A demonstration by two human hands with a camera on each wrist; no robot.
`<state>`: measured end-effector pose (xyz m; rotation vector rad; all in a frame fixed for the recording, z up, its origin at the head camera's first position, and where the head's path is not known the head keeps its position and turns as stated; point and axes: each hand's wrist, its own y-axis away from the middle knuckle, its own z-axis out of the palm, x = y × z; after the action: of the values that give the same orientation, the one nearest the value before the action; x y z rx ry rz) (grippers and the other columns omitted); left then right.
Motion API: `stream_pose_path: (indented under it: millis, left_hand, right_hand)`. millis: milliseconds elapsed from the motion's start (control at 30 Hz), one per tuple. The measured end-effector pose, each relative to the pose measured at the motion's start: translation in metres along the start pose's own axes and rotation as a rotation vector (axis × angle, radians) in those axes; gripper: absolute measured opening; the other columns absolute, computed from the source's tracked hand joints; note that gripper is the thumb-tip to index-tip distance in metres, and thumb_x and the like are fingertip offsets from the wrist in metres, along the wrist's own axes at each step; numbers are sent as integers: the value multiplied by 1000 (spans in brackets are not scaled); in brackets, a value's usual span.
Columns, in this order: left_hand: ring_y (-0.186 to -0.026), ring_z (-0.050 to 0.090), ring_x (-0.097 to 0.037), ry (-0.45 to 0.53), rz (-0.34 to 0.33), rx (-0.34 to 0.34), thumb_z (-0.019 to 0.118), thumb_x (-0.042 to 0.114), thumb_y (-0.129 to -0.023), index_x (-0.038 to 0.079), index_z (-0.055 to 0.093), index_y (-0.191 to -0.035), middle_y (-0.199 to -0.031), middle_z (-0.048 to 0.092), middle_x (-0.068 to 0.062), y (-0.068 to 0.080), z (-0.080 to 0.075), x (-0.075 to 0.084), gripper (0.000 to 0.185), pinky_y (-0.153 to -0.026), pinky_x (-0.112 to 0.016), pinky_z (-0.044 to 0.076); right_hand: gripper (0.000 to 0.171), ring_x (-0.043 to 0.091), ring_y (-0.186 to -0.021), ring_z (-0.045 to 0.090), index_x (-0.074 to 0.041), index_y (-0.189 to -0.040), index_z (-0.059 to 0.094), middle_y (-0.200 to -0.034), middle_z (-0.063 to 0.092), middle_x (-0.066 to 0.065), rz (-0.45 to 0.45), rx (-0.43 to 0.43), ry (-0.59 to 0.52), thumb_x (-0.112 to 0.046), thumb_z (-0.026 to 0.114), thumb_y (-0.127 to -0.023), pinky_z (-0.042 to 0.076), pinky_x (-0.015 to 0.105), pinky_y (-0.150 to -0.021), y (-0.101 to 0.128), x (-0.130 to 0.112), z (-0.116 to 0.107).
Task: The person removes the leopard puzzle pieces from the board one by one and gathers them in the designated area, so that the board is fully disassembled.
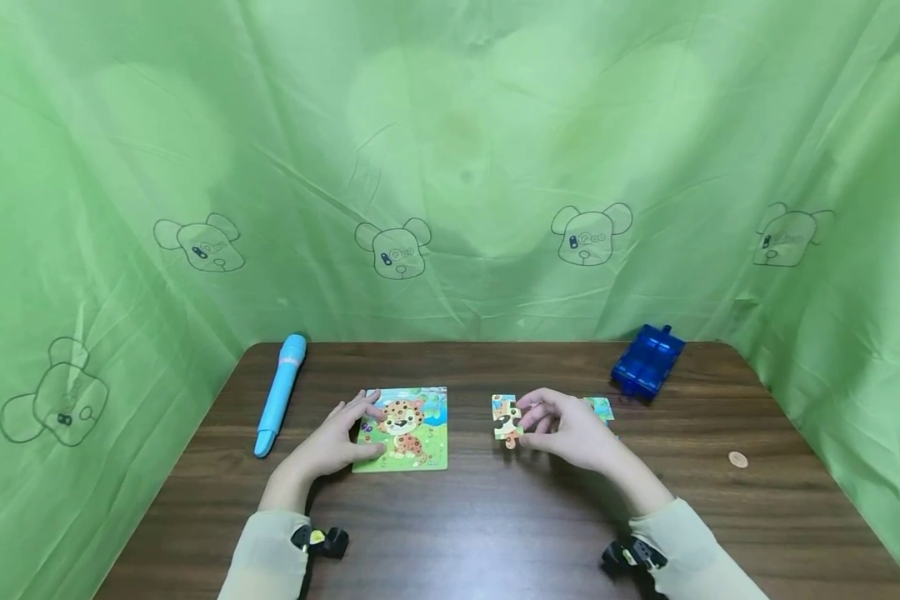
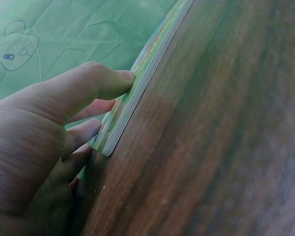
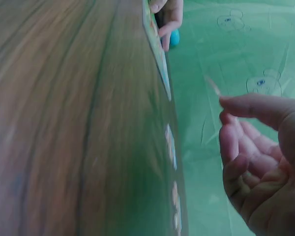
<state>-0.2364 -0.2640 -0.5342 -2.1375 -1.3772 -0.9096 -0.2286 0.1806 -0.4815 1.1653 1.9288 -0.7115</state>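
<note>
Nearest, at the counter's (image 1: 495, 533) front edge: two pale sleeves (image 1: 266, 554) with a black wrist mount on each.

Left hand (image 1: 335, 442) laid flat, fingers straight and slightly spread, resting on the left edge of a puzzle board (image 1: 403, 429); thumb tip (image 2: 119, 78) pressed against the board's edge in the left wrist view, other fingers lying along its underside corner. Board flat on the counter just right of that hand, showing a spotted orange animal on green.

Right hand (image 1: 566, 429) curled, fingertips pinching a puzzle piece (image 1: 507, 419) at its left side; piece lifted off or barely above the counter, hard to tell which. From the right wrist view, fingers (image 3: 246, 157) bent inward, the piece only a thin blurred sliver at the fingertip. Piece well apart from the board, a bare strip of counter between them.

Just behind the right hand: another small piece (image 1: 601, 408), partly hidden by the knuckles.

Left of the left hand: a light blue pen (image 1: 281, 392) lying lengthwise, pink band near its far end.

Right of the right hand, well apart: a coin (image 1: 737, 459).

Farther back beyond the right hand: a blue box (image 1: 647, 362) near the counter's rear edge.

Behind everything: a green cloth (image 1: 450, 167) printed with bear outlines.
</note>
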Motion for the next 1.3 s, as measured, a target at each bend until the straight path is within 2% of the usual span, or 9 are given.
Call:
stream_pose_path:
  millis: [133,367,667,800,967,1300]
  left_hand:
    - [-167,16,-40,14,-7,3,89,29,-94,21,69,-131,-177,35,-11,1,2,-2,44,-131,-70,1]
    - [-167,19,-41,13,12,11,89,30,-94,23,69,-130,-176,37,-11,-1,2,-3,43,-131,-70,3]
    - [-167,19,-41,18,12,10,89,29,-94,21,69,-131,-176,36,-12,0,2,-2,43,-131,-70,3]
    - [-167,18,-41,22,10,6,89,28,-94,20,69,-131,-176,36,-12,-1,1,-1,43,-131,-70,2]
    - [-167,18,-42,16,13,6,89,28,-94,19,69,-130,-176,36,-12,-2,0,0,43,-131,-70,2]
    - [-165,19,-46,2,26,27,88,30,-94,19,70,-128,-175,37,-16,-1,2,-2,40,-129,-74,3]
  right_hand:
    - [45,17,-83,72,-7,-129,71,-101,79,-2,-5,-19,-22,-15,92,-90,59,29,-72,8,12,-10]
    - [46,14,-80,72,-9,-128,73,-100,80,-5,4,21,13,-11,93,-88,60,29,-66,19,29,-26]
    - [47,19,-80,72,-5,-128,72,-99,79,3,101,-12,-13,-8,93,-87,62,36,-56,25,47,-42]
    - [47,21,-83,73,-4,-127,71,-98,78,4,120,-24,-5,-9,94,-85,62,33,-60,24,49,-43]
    - [46,18,-83,72,-2,-123,70,-97,78,3,103,-38,17,-12,94,-86,61,29,-65,24,49,-43]
    - [42,9,-72,65,-4,-116,72,-90,73,0,46,-40,127,-13,96,-83,56,26,-62,25,56,-42]
